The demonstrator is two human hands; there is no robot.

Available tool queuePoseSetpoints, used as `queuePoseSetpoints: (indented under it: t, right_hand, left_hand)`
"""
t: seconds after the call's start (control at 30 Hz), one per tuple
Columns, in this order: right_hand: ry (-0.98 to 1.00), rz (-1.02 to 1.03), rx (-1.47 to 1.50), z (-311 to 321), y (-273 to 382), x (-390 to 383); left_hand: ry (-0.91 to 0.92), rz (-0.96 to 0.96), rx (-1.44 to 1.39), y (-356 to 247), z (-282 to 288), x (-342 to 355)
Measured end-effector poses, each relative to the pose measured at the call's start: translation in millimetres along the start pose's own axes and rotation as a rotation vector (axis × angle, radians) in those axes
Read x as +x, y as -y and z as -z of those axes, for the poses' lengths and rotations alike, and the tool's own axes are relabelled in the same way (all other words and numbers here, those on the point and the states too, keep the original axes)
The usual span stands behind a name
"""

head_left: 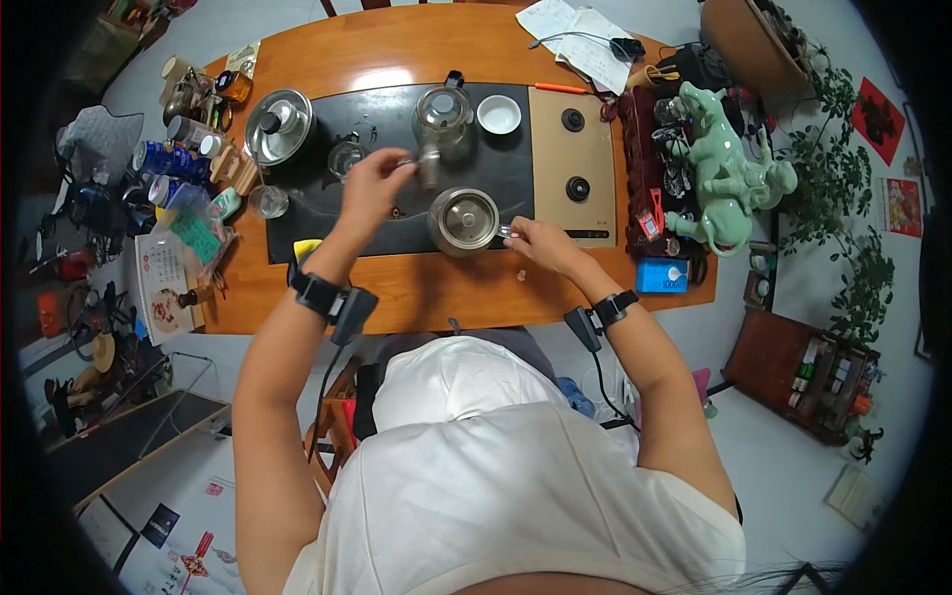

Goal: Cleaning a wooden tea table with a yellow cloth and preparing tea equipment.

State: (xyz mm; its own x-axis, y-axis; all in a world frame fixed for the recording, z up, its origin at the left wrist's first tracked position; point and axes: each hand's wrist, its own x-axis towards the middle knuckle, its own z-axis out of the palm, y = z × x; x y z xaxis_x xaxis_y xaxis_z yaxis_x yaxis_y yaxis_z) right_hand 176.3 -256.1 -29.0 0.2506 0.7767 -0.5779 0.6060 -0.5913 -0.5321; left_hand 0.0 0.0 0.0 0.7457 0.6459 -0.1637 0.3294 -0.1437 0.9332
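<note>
My right hand [543,245] grips the handle of a round glass pot [466,222], which has a metal strainer-like piece in its top and sits low on the black tray [327,226]. Raised over the tray's middle, my left hand [375,186] pinches a small greyish cylindrical piece [428,167], too blurred for me to name its kind. Just beyond that piece stands a glass teapot [443,117] with a dark knob or handle at its far side. A white bowl [499,114] is to the teapot's right. Left of the teapot, a small glass cup [345,159] lies near my left hand.
A lidded metal pot [282,126] and a glass [268,201] occupy the tray's left end. Jars, cans and packets crowd the left edge of the wooden table [397,40]. To the right are a tan panel with knobs [551,159], a green figurine [729,169] and a blue box [661,276].
</note>
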Motion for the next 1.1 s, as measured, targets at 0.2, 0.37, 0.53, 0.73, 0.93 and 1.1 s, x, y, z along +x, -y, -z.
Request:
queuePoseSetpoints:
  t: [0.2, 0.37, 0.53, 0.73, 0.93, 1.1]
  right_hand:
    - [-0.188, 0.093, 0.299, -20, -18, -9]
    - [-0.31, -0.023, 0.441, -39, -14, -25]
    - [-0.626, -0.073, 0.479, -87, -24, -62]
    - [-0.76, -0.249, 0.727, -181, -30, -108]
    - [-0.741, -0.595, 0.865, -257, -27, -193]
    - [-0.824, -0.725, 1.15, -346, -71, -249]
  left_hand:
    - [-0.05, 0.421, -0.247, 84, 18, -28]
    - [-0.045, 0.577, -0.335, 137, 13, -40]
    - [0.069, 0.449, -0.443, 173, 10, -28]
    - [0.115, 0.322, -0.257, 218, 26, -29]
    - [0.252, 0.338, -0.32, 214, 33, -43]
    - [0.44, 0.314, -0.266, 181, 32, -56]
